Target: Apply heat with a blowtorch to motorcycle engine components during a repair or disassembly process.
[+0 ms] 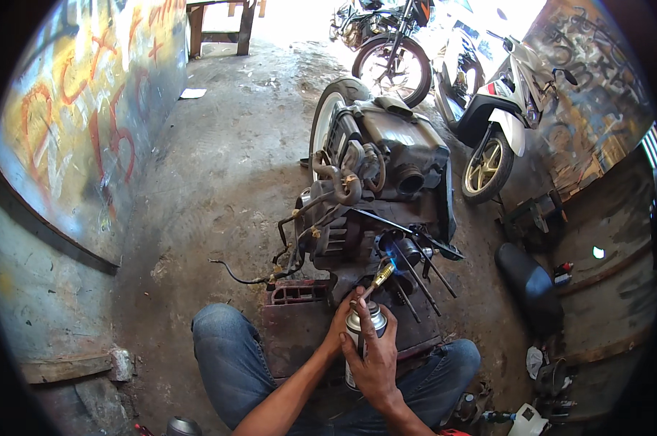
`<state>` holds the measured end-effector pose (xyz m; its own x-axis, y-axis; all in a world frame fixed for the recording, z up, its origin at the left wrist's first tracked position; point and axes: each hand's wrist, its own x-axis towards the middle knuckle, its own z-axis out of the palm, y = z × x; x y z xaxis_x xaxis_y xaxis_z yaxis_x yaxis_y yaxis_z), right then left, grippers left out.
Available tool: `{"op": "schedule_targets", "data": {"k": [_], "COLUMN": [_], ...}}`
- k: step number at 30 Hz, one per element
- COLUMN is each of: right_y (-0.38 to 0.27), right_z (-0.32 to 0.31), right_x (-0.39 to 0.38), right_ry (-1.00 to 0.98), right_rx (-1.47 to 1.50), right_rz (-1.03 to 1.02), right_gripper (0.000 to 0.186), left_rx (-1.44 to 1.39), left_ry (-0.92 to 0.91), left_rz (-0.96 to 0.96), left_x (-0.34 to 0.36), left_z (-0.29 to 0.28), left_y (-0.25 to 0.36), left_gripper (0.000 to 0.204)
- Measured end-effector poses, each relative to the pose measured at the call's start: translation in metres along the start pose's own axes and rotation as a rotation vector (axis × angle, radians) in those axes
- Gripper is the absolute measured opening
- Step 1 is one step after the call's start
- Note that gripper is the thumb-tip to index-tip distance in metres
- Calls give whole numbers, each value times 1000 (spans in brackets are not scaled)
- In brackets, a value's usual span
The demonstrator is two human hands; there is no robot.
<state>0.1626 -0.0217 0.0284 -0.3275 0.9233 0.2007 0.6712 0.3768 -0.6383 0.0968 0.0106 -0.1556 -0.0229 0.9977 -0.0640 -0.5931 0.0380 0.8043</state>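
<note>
A gas torch [383, 275] with a brass nozzle sits on a spray-can-shaped gas canister [354, 340]. My right hand [376, 356] is wrapped around the canister, its index finger reaching up toward the valve. Closed against the canister's other side near the top, my left hand [341, 324] also grips the torch. A blue flame leaves the nozzle tip and plays on the opening of a dark, greasy engine [335, 243]. Several long thin studs [423, 288] stick out of the engine beside the nozzle. A hose [348, 190] curves over the engine's upper left.
A boxy air filter housing [408, 142] and a wheel [327, 120] lie behind the engine. A white scooter [506, 116] and another motorcycle [394, 62] stand farther back. To the right lies a black seat [528, 287]. A painted wall panel [74, 123] rises at left.
</note>
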Motion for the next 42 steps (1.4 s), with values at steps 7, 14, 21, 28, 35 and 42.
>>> {"op": "schedule_targets", "data": {"k": [7,14,21,28,35,42], "right_y": [0,5,14,25,28,37], "right_z": [-4,-11,-13,-7,-16,-14], "right_x": [-4,1,-8,-20,-25,-48], "right_ry": [20,24,-23,48,78,118], "right_rx": [28,20,93,166,317,468], "right_rz": [15,9,69,38,-24,56], "right_gripper": [75,82,91,99,102,101], "left_rx": [18,-418,-502,-392,-21,360], "left_ry": [-24,69,13,73,120,193], "left_rz": [-26,-206,-234,-331,-249,-112], "left_x": [1,-2,-2,-3,6,18], "left_z": [2,13,-2,-6,-11,-14], "left_y": [3,20,15,23,28,27], "left_gripper": [68,50,39,42,45,48]}}
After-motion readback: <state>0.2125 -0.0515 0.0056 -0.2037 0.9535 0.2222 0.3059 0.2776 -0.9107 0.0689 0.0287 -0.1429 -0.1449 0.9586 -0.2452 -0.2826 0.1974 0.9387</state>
